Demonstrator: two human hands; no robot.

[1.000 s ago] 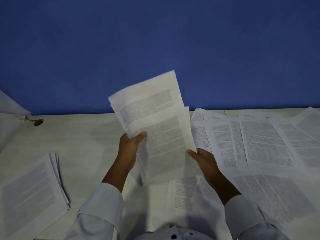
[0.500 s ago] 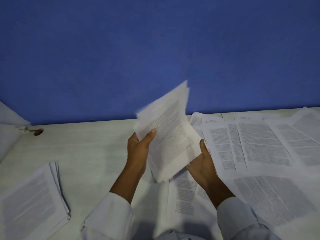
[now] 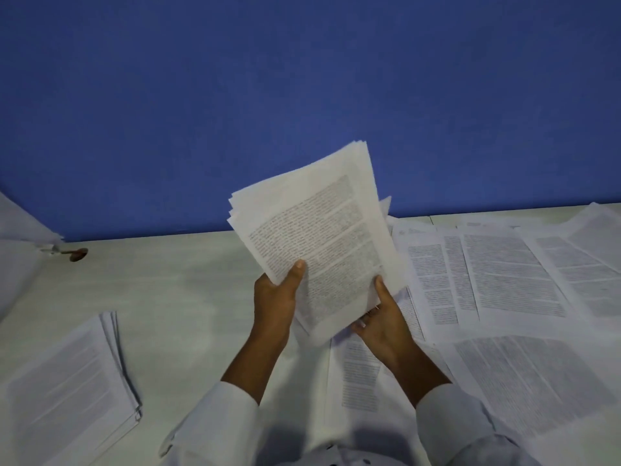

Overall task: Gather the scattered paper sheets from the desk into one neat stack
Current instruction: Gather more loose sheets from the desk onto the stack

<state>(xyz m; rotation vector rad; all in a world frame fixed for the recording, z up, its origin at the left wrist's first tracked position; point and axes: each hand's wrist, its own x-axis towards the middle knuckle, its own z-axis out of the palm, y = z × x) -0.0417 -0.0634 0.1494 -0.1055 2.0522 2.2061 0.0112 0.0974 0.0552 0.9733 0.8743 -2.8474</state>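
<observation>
both forearms reach forward out of white sleeves (image 3: 218, 422). the left hand (image 3: 274, 299) grips the near-left edge of the sheaf of paper sheets (image 3: 322, 237), thumb on its face. the right hand (image 3: 383, 319) cups the near-right corner, thumb upright.
</observation>
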